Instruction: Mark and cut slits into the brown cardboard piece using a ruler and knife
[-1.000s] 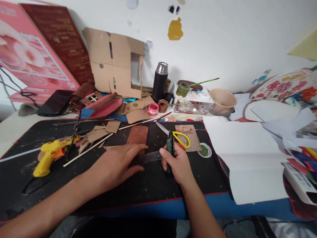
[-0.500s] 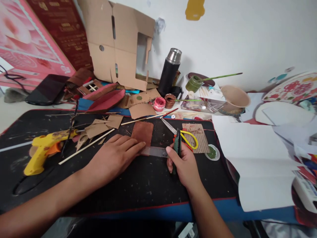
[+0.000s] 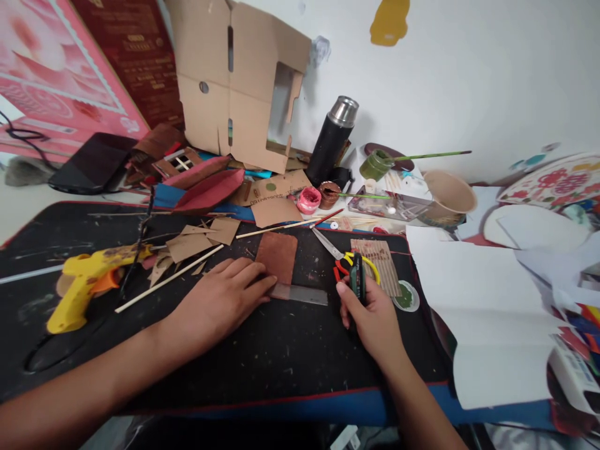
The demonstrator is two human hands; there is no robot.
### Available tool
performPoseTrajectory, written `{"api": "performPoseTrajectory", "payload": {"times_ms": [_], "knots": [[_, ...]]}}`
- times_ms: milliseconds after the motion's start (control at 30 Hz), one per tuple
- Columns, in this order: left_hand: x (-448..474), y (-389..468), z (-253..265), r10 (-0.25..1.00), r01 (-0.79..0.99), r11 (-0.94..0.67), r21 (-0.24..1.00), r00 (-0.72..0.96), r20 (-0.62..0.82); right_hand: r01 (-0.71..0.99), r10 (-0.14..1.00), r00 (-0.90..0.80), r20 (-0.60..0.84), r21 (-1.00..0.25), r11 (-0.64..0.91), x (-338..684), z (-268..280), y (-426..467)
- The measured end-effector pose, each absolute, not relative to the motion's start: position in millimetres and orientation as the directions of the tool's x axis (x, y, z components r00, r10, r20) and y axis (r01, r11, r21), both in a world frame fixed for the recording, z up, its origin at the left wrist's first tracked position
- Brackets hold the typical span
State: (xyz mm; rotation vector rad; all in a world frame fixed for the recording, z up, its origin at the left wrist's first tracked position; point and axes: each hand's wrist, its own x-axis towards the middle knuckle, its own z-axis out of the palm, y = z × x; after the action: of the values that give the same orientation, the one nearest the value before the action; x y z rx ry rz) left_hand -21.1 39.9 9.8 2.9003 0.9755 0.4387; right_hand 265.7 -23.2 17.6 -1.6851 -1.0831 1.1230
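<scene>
A small reddish-brown card (image 3: 277, 257) lies on the black mat, with a clear ruler (image 3: 302, 294) across its near edge. My left hand (image 3: 229, 290) rests flat over the ruler's left end and the card's lower left corner, fingers stretched out. Off the ruler's right end, my right hand (image 3: 370, 312) is closed around a dark green utility knife (image 3: 358, 278), held upright; its tip is hidden. Just behind that hand lie scissors (image 3: 330, 244) with yellow and red-orange handles, partly covered by the knife.
A yellow glue gun (image 3: 89, 275), cardboard scraps (image 3: 190, 244) and a wooden stick (image 3: 169, 278) lie left. Paint jars (image 3: 309, 200) and a black thermos (image 3: 330, 140) stand behind. Corrugated card (image 3: 375, 265), a green paint lid (image 3: 407, 296) and white paper (image 3: 482, 281) are right.
My right hand has moved right with the knife, away from the ruler's end, which now shows. My left hand stays on the ruler. The view has shifted slightly.
</scene>
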Motion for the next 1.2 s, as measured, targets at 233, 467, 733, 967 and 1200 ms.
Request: {"api": "performPoseTrajectory", "payload": {"times_ms": [233,467,733,967,1200], "knots": [[-20,42,12,0.595,0.568,-0.804,0.175,0.758,0.270,0.215,0.948,0.198,-0.249,-0.933,-0.290,261,16,-18],[-18,48,13,0.586,0.578,-0.805,0.133,0.743,0.324,0.253,0.963,0.145,-0.227,-0.932,-0.258,248,24,-9],[-19,26,15,0.522,0.552,-0.832,0.047,0.752,0.404,0.298,0.964,0.189,-0.186,-0.925,-0.236,242,17,-7],[-15,20,9,0.532,0.551,-0.833,0.053,0.771,0.350,0.455,0.966,0.191,-0.173,-0.856,-0.243,244,12,-6],[-19,17,7,0.536,0.538,-0.837,0.097,0.775,0.335,0.585,0.968,0.111,-0.223,-0.773,-0.245,250,15,-8]]}}
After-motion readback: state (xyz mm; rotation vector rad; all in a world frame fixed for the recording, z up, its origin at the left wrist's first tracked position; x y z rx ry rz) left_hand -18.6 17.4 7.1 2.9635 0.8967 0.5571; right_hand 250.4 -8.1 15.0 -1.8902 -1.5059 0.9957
